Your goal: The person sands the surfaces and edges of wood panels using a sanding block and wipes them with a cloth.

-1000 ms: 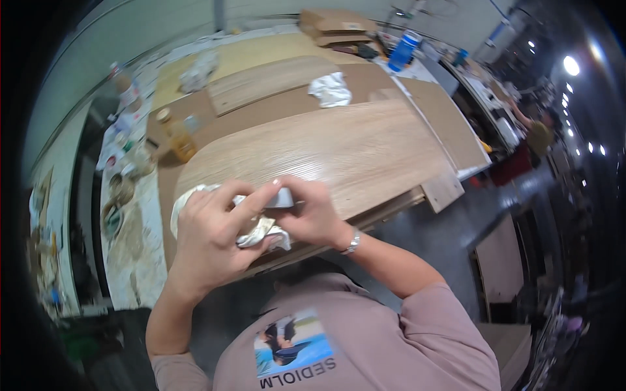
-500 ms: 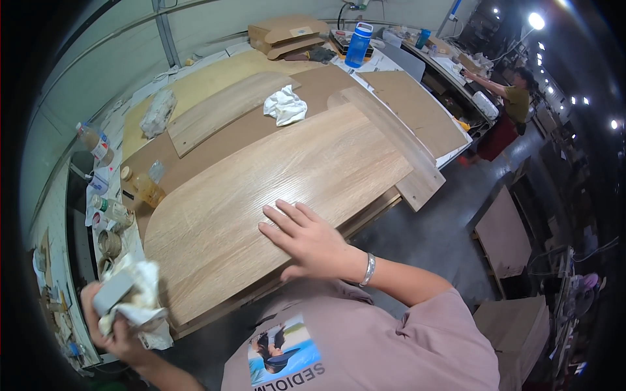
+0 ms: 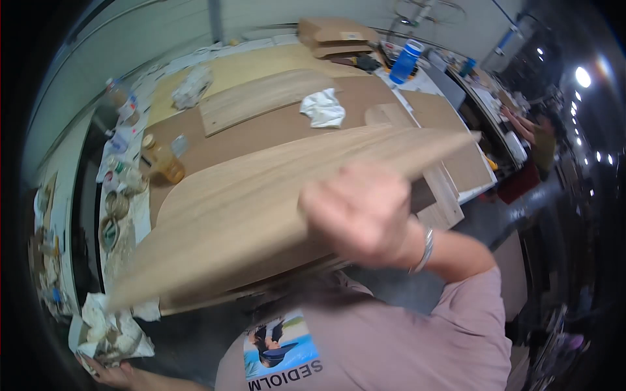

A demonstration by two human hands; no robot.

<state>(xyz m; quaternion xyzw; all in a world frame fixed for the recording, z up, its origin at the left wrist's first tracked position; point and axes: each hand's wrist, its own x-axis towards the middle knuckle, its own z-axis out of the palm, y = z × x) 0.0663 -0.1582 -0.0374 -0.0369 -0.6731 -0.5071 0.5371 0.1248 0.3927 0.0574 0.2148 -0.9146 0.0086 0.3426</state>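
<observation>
My right hand (image 3: 358,212), blurred and wearing a silver bangle, is closed on the near edge of a pale wood-grain board (image 3: 241,225). The board is tilted, its near edge raised off the stack on the workbench, and its right corner juts out over the floor side. Low at the left, my left hand (image 3: 107,373) is wrapped around a crumpled white cloth (image 3: 117,335). A grey block (image 3: 76,331) shows partly beside the cloth. The left fingers are mostly hidden underneath.
Another wood panel (image 3: 261,98) and a white rag (image 3: 323,109) lie on brown cardboard farther back. An amber bottle (image 3: 163,159) and several jars line the left side. A blue bottle (image 3: 405,62) stands near a carton (image 3: 336,32). A person (image 3: 538,146) works at the right.
My right hand has gone from lying flat on the board to gripping its near edge, and the board has tilted up. My left hand with the cloth has dropped lower. The view has shifted.
</observation>
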